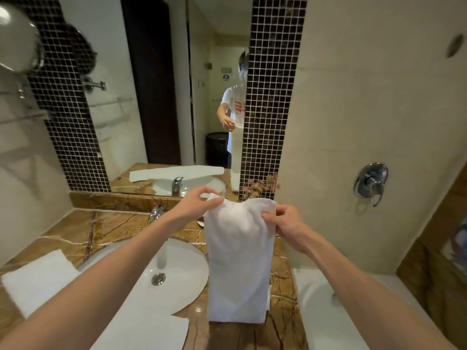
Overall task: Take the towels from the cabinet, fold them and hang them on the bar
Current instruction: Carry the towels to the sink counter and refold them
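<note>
Near left, flat on the counter (113, 223), a spare towel (38, 281). Beyond, hanging beside the sink (177, 274), the folded towel (237, 261), top corners pinched by left grip (199, 202) and right grip (284, 221). Risk: sagging open or dropping basinward on a loosened pinch.

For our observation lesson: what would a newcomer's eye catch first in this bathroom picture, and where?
First, the white towel hanging lengthwise at centre, pinched at its top corners by the left hand and right hand above the brown marble counter, right of the sink. Next, a second towel lying flat at lower left, partly over the sink's front rim.
</note>
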